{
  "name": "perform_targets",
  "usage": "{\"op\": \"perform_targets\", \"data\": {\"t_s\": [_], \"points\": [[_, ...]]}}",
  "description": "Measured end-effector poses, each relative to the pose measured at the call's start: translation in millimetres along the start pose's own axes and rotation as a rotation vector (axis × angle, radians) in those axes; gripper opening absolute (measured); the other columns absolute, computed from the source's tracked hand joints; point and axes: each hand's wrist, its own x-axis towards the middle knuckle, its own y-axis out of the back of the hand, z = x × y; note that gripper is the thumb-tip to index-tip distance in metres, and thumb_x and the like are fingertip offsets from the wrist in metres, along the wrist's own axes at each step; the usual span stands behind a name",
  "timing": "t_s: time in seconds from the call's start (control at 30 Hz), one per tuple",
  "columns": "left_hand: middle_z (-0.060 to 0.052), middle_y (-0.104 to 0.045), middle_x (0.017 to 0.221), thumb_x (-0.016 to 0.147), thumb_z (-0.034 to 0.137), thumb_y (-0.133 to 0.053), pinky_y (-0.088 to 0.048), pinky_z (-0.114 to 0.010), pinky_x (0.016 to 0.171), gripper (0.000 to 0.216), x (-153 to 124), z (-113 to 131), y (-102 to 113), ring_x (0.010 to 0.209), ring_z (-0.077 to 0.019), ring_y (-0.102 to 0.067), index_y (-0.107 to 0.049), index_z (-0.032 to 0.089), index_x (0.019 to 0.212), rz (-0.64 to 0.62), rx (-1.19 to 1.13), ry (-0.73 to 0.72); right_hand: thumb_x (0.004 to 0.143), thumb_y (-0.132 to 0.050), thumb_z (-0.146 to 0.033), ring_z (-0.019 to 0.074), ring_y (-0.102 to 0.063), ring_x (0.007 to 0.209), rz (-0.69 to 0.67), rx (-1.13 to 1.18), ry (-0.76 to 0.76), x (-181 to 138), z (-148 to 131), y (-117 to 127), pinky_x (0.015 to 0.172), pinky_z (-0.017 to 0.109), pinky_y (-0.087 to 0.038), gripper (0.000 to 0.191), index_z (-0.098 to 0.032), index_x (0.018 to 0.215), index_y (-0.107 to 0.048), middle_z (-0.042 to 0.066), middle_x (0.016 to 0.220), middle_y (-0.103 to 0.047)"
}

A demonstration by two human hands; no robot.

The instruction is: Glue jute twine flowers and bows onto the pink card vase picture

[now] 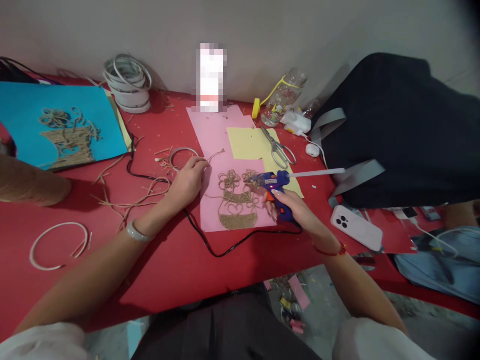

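My right hand point(290, 205) is closed round the handle of a blue glue gun point(275, 181), whose nozzle points left at a jute flower on a pink sheet point(213, 150). A white glue stick sticks out of the gun's back to the right. A jute twine design point(237, 200) of flowers, a heart and a basket lies on the pink sheet. My left hand point(187, 180) rests at the sheet's left edge, fingers pinched on a strand of jute twine point(214, 157). A black cord point(210, 240) runs under my left wrist toward the gun.
Scissors point(278, 148) lie on yellow paper point(247, 143) behind the gun. A black bag point(397, 130) fills the right side, with a white phone point(356, 227) before it. Blue paper point(56, 122) with jute work, white rings point(129, 82), a bottle point(281, 100) and loose twine scraps lie around.
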Motion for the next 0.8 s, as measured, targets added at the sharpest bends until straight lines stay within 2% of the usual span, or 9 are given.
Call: {"op": "perform_targets", "data": {"t_s": [0.13, 0.3, 0.53, 0.7, 0.8], "points": [[-0.015, -0.061, 0.128, 0.093, 0.007, -0.039, -0.052, -0.043, 0.106, 0.036, -0.4, -1.3, -1.7, 0.118, -0.0249, -0.06, -0.065, 0.013, 0.117, 0.012, -0.013, -0.002, 0.089, -0.06, -0.067, 0.0116, -0.049, 0.051, 0.043, -0.055, 0.01, 13.9, 1.5, -3.3, 0.05, 0.026, -0.036, 0.051, -0.018, 0.079, -0.062, 0.0, 0.059, -0.059], [-0.016, -0.061, 0.129, 0.095, 0.009, -0.039, -0.051, -0.042, 0.107, 0.036, -0.4, -1.8, -2.3, 0.118, -0.0249, -0.06, -0.065, 0.013, 0.118, -0.006, -0.022, 0.016, 0.089, -0.059, -0.067, 0.0111, -0.045, 0.049, 0.045, -0.058, 0.002, 17.8, 4.3, -3.6, 0.049, 0.026, -0.033, 0.051, -0.018, 0.075, -0.061, -0.002, 0.054, -0.053], [-0.016, -0.062, 0.129, 0.094, 0.008, -0.039, -0.052, -0.042, 0.105, 0.036, 0.0, -1.2, -2.2, 0.116, -0.0255, -0.062, -0.066, 0.013, 0.118, -0.001, -0.009, 0.019, 0.086, -0.061, -0.069, 0.0111, -0.045, 0.051, 0.043, -0.075, -0.011, 17.4, 0.9, -5.4, 0.049, 0.026, -0.033, 0.053, -0.018, 0.073, -0.062, -0.001, 0.057, -0.053], [-0.015, -0.062, 0.129, 0.094, 0.009, -0.039, -0.053, -0.043, 0.105, 0.037, 0.0, -1.0, -1.8, 0.117, -0.0269, -0.062, -0.066, 0.018, 0.118, 0.0, -0.02, 0.012, 0.086, -0.062, -0.069, 0.0112, -0.047, 0.053, 0.058, -0.088, -0.026, 17.0, 1.4, -4.5, 0.05, 0.026, -0.035, 0.053, -0.018, 0.073, -0.061, 0.001, 0.063, -0.056], [-0.016, -0.061, 0.129, 0.094, 0.009, -0.039, -0.052, -0.043, 0.105, 0.036, 0.1, -1.1, -1.7, 0.117, -0.0271, -0.062, -0.066, 0.015, 0.118, -0.003, -0.019, 0.014, 0.086, -0.062, -0.069, 0.0111, -0.048, 0.054, 0.063, -0.082, -0.031, 18.1, 3.2, -3.6, 0.05, 0.025, -0.037, 0.052, -0.018, 0.074, -0.06, 0.001, 0.066, -0.057]]}}
